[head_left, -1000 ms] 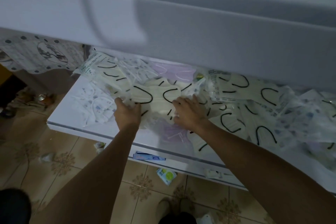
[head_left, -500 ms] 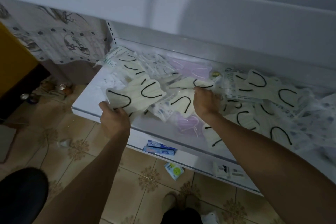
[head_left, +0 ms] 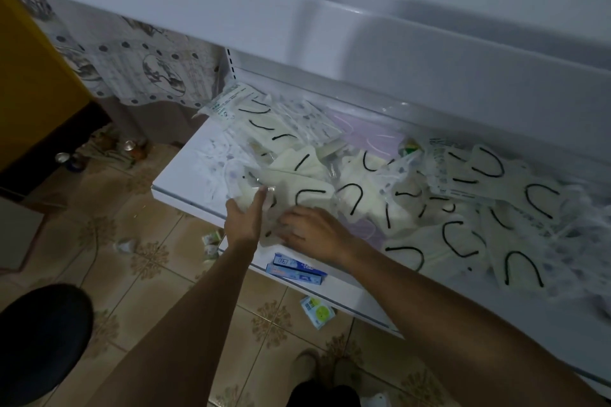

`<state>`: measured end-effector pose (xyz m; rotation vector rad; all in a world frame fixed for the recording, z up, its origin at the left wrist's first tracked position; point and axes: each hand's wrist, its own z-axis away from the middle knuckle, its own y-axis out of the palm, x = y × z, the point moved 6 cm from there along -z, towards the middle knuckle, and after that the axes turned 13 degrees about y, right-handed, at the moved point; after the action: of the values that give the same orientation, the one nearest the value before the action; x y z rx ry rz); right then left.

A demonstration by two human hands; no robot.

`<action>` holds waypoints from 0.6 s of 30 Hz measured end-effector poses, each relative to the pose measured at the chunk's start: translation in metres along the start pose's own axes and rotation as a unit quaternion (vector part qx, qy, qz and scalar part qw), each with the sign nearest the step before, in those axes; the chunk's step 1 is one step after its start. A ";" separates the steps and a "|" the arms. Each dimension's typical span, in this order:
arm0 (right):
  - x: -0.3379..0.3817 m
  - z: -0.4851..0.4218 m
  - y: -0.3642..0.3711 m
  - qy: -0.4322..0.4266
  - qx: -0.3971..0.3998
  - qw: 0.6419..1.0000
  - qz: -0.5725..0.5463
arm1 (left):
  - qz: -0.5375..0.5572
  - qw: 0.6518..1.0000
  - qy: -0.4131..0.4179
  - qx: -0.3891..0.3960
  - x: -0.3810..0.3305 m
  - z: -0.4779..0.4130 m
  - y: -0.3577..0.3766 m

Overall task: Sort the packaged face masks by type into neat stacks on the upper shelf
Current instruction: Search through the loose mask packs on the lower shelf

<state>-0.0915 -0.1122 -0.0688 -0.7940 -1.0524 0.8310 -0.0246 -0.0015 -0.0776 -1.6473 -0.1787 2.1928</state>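
Cream mask packs [head_left: 310,195] bunched at shelf [head_left: 185,172] front edge, clasped by L grip [head_left: 243,221]. R grip [head_left: 314,231] laid on top, blurred: open/closed not discernible. Risk: slick packs slid off edge onto floor [head_left: 148,274], or types mixed w/ loose pile [head_left: 446,235].

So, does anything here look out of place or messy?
Yes. The packaged masks lie in a loose, overlapping heap across the shelf, types mixed, no stacks. A green-and-white packet and other small packets lie on the tiled floor below, as if dropped.
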 end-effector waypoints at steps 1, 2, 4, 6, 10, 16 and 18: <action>-0.012 0.001 -0.001 0.016 0.009 1.000 -0.001 | -0.013 1.000 -0.004 0.006 0.002 -0.003 -0.001; -0.027 0.002 -0.001 0.044 0.015 0.999 -0.008 | -0.032 0.999 -0.002 0.013 0.004 -0.005 0.000; -0.051 0.003 -0.010 0.090 -0.046 0.995 -0.016 | -0.073 0.997 0.014 0.019 0.004 -0.007 0.004; -0.075 0.006 -0.017 0.135 -0.132 0.982 0.007 | -0.096 0.995 0.019 0.013 0.003 -0.006 0.007; -0.115 0.009 -0.013 0.233 -0.139 0.950 0.156 | -0.080 0.996 0.037 -0.010 0.005 -0.006 0.007; -0.109 -0.002 -0.043 0.250 -0.161 0.927 0.226 | -0.035 0.996 0.049 -0.065 0.006 -0.008 -0.022; -0.111 -0.003 -0.061 0.288 -0.192 0.918 0.194 | -0.034 0.995 0.048 -0.081 0.006 -0.011 -0.033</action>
<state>-0.1071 -0.2374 -0.0620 -1.5125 -0.5291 0.6541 -0.0082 0.0299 -0.0757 -1.8005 -0.3877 2.0918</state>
